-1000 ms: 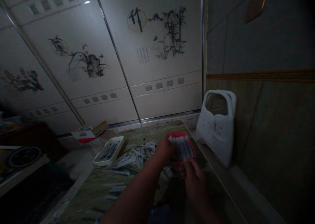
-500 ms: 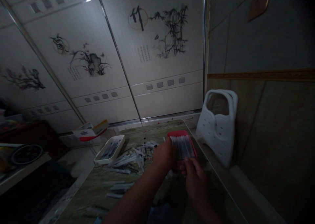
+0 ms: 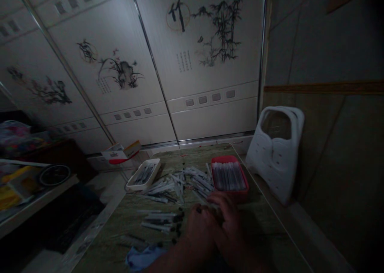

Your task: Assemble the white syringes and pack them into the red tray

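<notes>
My left hand [image 3: 199, 227] is closed above the near part of the table, a small black cap [image 3: 198, 210] showing at its fingers. Touching it from the right is my right hand [image 3: 228, 219], its fingers curled; whatever may be inside them is hidden. Just beyond the hands stands a red basket [image 3: 246, 185] with a row of clear pens [image 3: 228, 176] packed side by side. Loose pens [image 3: 168, 187] lie in a heap left of the basket. Nearer, a few more pens [image 3: 159, 226] lie beside several small black caps [image 3: 179, 227].
A white tray [image 3: 129, 185] with dark thin pens stands at the table's far left. A blue cloth [image 3: 142, 257] lies at the near edge. Against the right wall leans a white folded plastic seat [image 3: 273, 157]. An open box [image 3: 121, 152] sits on a red stool beyond the table.
Both hands have come away from the red basket toward me and are now together. The basket's pens show fully. My view has shifted slightly left.
</notes>
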`<state>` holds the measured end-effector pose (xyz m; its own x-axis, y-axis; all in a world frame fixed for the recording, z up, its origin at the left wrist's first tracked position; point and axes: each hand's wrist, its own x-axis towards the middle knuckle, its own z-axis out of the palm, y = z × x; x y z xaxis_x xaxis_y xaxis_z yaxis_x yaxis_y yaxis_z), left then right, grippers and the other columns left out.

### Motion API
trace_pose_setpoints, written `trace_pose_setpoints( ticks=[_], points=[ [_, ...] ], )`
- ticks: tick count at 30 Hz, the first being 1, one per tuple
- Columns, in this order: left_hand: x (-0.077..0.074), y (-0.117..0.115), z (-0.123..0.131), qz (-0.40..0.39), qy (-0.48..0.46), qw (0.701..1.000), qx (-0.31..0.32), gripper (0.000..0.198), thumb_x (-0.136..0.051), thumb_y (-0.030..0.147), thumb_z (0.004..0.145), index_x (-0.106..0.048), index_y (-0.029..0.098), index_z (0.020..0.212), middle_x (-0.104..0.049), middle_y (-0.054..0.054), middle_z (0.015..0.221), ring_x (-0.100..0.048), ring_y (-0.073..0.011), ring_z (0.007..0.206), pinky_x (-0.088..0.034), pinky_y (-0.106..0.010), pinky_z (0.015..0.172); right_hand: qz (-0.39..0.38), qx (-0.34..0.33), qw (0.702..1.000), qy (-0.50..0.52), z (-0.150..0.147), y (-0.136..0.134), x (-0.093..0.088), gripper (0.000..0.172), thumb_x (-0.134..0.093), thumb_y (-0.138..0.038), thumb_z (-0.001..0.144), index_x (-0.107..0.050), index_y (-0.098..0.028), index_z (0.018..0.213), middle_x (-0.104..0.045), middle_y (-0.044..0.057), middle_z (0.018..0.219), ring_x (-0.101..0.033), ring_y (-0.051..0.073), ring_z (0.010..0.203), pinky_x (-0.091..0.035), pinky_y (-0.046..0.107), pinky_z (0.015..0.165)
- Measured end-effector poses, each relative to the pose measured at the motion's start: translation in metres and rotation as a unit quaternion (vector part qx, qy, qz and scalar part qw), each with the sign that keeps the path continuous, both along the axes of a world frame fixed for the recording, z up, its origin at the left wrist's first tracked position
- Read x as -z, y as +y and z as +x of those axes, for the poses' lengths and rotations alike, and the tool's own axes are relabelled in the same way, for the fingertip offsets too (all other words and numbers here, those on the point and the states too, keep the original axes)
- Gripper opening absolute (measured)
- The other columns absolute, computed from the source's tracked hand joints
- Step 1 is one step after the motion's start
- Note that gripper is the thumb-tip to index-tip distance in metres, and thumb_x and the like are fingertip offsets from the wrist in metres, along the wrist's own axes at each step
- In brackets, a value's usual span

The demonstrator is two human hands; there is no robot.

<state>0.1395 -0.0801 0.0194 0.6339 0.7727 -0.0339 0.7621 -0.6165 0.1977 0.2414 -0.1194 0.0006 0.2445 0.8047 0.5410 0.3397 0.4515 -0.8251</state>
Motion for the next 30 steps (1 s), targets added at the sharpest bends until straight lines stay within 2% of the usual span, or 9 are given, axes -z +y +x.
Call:
trace_pose_setpoints(
  ticks=[5,9,12,15,20,23,26,28,30],
  points=[
    [0.012,-0.002,-0.015,-0.024,-0.051,0.998,-0.001,0.031,-0.052,0.017,0.087,-0.072,0.024,0.110,-0.073,-0.012,0.112,-0.062,-0.0305,0.101,-0.043,-0.044,0.092,-0.041,-0.115,0.993,0.000,-0.006,-0.003,-0.010,0.013,-0.066,-0.024,0.084,-0.070,-0.025,0.096,-0.068,0.005,0.098,-0.062,0.025,0.097,-0.049,0.035,0.087],
    [0.013,-0.001,-0.021,-0.032,-0.075,0.997,0.001,0.025,-0.054,0.014,0.086,-0.074,0.025,0.098,-0.074,-0.009,0.100,-0.062,-0.0283,0.098,-0.044,-0.041,0.092,-0.068,-0.125,0.989,0.035,-0.008,-0.003,-0.013,0.015,-0.065,-0.022,0.081,-0.070,-0.024,0.095,-0.069,0.005,0.099,-0.062,0.024,0.097,-0.050,0.033,0.084],
    [0.013,-0.002,-0.023,-0.031,-0.090,0.995,0.008,0.028,-0.054,0.013,0.087,-0.073,0.027,0.102,-0.074,-0.007,0.104,-0.062,-0.0269,0.103,-0.043,-0.039,0.095,-0.071,-0.137,0.987,0.039,-0.009,0.000,-0.011,0.017,-0.064,-0.022,0.082,-0.072,-0.024,0.096,-0.069,0.004,0.098,-0.063,0.024,0.095,-0.050,0.032,0.083],
    [0.012,-0.004,-0.022,-0.030,-0.085,0.996,0.005,0.030,-0.054,0.014,0.087,-0.072,0.025,0.109,-0.073,-0.010,0.109,-0.062,-0.0290,0.104,-0.045,-0.041,0.092,-0.074,-0.158,0.984,0.035,-0.010,0.003,-0.010,0.017,-0.062,-0.023,0.085,-0.075,-0.025,0.095,-0.069,0.004,0.098,-0.063,0.023,0.096,-0.049,0.033,0.086],
    [0.005,-0.006,-0.019,-0.031,-0.043,0.998,0.029,0.033,-0.051,0.011,0.088,-0.071,0.022,0.113,-0.072,-0.015,0.114,-0.063,-0.0323,0.109,-0.045,-0.042,0.090,-0.085,-0.141,0.984,0.070,-0.012,0.006,-0.005,0.015,-0.062,-0.028,0.087,-0.077,-0.024,0.086,-0.071,0.004,0.091,-0.065,0.024,0.092,-0.049,0.033,0.086],
    [-0.001,-0.005,-0.024,0.006,0.019,0.999,0.049,0.028,-0.054,0.013,0.087,-0.073,0.018,0.106,-0.074,-0.019,0.101,-0.068,-0.0324,0.095,-0.045,-0.043,0.085,-0.127,-0.090,0.981,0.117,-0.009,0.011,0.004,0.021,-0.061,-0.037,0.089,-0.075,-0.023,0.085,-0.072,0.003,0.084,-0.066,0.024,0.084,-0.049,0.032,0.077],
    [-0.008,-0.005,-0.042,0.048,0.058,0.997,-0.002,0.021,-0.053,0.023,0.090,-0.072,0.019,0.099,-0.074,-0.015,0.083,-0.069,-0.0291,0.075,-0.045,-0.039,0.074,-0.154,-0.018,0.981,0.113,-0.002,0.020,0.019,0.022,-0.063,-0.040,0.086,-0.075,-0.023,0.093,-0.075,0.003,0.087,-0.067,0.024,0.082,-0.049,0.031,0.073],
    [-0.011,-0.006,-0.063,0.085,0.039,0.993,-0.076,0.024,-0.047,0.032,0.095,-0.069,0.022,0.091,-0.074,-0.012,0.080,-0.069,-0.0280,0.073,-0.041,-0.035,0.068,-0.165,0.011,0.984,0.069,0.004,0.024,0.029,0.018,-0.065,-0.036,0.083,-0.076,-0.024,0.092,-0.075,0.003,0.088,-0.068,0.024,0.081,-0.047,0.030,0.071],
    [-0.010,-0.009,-0.088,0.095,0.004,0.982,-0.163,0.027,-0.045,0.038,0.097,-0.066,0.024,0.086,-0.072,-0.008,0.076,-0.068,-0.0260,0.072,-0.037,-0.031,0.062,-0.176,0.035,0.983,0.035,0.008,0.025,0.036,0.010,-0.070,-0.033,0.078,-0.076,-0.026,0.083,-0.075,0.002,0.080,-0.067,0.022,0.073,-0.044,0.029,0.067]
  ],
)
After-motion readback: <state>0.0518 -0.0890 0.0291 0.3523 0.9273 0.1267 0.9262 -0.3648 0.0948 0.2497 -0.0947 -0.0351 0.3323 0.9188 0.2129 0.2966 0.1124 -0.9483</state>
